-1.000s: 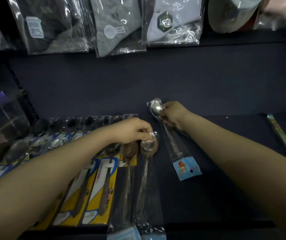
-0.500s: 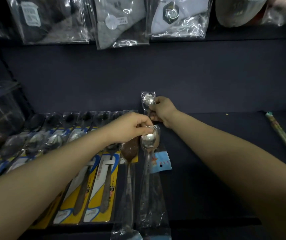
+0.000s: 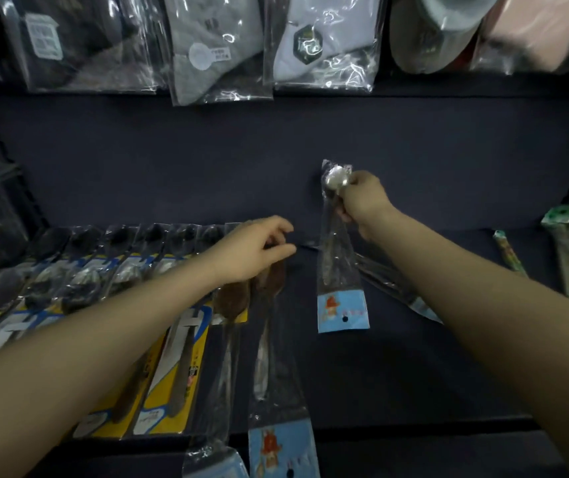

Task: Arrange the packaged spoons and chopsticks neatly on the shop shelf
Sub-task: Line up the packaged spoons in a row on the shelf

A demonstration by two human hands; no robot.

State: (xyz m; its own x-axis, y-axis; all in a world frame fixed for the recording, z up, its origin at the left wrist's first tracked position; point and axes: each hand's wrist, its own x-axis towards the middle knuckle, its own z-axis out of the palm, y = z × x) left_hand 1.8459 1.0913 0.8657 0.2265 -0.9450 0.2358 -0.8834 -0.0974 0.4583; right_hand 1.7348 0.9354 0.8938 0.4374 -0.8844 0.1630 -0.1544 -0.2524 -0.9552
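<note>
Moved: I've lifted the bagged spoon (image 3: 340, 243) off the shelf (image 3: 414, 357) w/ right hand (image 3: 359, 201); fingers clamped on bowl end.
Axis: hangs near-vertical, blue card down.
Left hand (image 3: 255, 250): fingers loosely curled over laid spoons, grip unclear.
Progress: left row (image 3: 103, 288) done; chopsticks (image 3: 509, 253) at right untouched.

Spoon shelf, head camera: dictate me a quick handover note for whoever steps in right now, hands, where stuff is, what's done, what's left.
Right hand: pinching a clear-bagged spoon by its bowl end, lifted, blue card end hanging down.
Left hand: resting on the tops of the last spoons in the row; grip unclear.
Done: yellow-carded spoons lie side by side at left on the shelf, with two bagged spoons beside them.
Left: lay the held spoon beside the row; another bagged piece lies askew under the right forearm; chopstick packs at far right are unsorted.
</note>
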